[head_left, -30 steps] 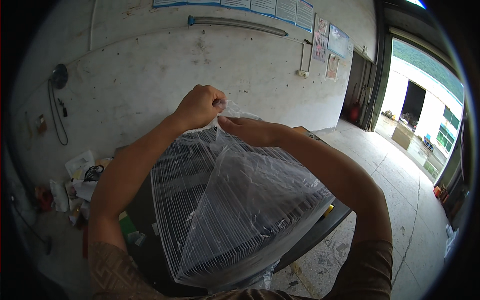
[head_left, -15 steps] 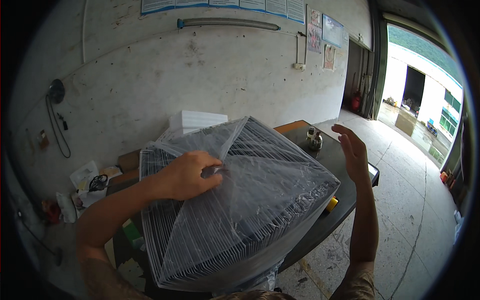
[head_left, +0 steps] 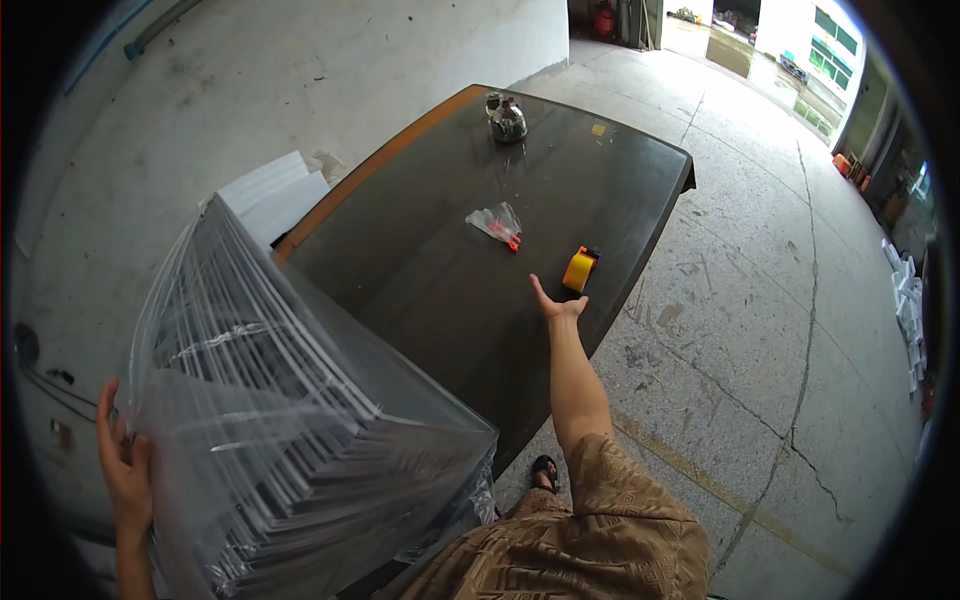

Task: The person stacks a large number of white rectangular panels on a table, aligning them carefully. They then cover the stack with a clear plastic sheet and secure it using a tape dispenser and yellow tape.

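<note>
A tall stack of thin panels wrapped in clear plastic film [head_left: 300, 400] takes up the left side of the view. Beside its left edge is my left hand [head_left: 125, 475], fingers apart, at the film; whether it presses on it I cannot tell. My right hand [head_left: 560, 300] reaches over the dark table [head_left: 430, 290], open and holding nothing. Just beyond its fingers stands a yellow roll of tape [head_left: 579, 270] with a black and orange part, apart from the hand.
On the table lie a small clear bag with red pieces [head_left: 498, 225], glass bottles [head_left: 508, 120] and a yellow scrap [head_left: 598, 130]. White foam sheets [head_left: 275, 195] sit behind the stack, near the wall. Cracked concrete floor [head_left: 720, 330] runs along the right.
The view has swung right and down. My left hand has gone from the film's top to the stack's left side. My right hand has reached out toward the tape roll.
</note>
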The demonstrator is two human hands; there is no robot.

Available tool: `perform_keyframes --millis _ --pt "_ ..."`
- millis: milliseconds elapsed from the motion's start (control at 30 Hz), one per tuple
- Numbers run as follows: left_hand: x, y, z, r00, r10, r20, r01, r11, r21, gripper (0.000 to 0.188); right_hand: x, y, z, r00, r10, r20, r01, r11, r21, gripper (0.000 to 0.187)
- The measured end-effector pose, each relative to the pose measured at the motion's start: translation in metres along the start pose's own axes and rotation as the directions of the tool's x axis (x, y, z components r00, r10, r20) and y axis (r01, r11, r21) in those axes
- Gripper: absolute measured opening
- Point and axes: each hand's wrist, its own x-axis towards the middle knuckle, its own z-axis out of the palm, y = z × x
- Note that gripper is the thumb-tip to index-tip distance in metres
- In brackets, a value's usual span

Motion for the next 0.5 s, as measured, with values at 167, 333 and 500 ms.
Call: perform_keyframes --millis 167,333,500 --pt "0.000 -0.015 -0.013 0.998 -0.054 0.014 0.054 0.999 -0.002 0.064 0.066 -0.046 0.011 0.948 -0.272 0.164 0.291 0.951 -0.103 0.040" --pt "0.007 0.004 -0.004 1.000 0.013 0.021 -0.016 0.984 0.175 0.031 0.039 -0.063 0.010 0.963 -0.105 0.248 0.145 0.978 -0.148 0.035" --pt "-0.015 -0.016 -0.018 1.000 0.002 -0.005 -0.001 0.967 0.255 0.017 -0.049 -0.010 0.057 0.883 0.115 0.455 0.107 0.895 -0.433 0.044"
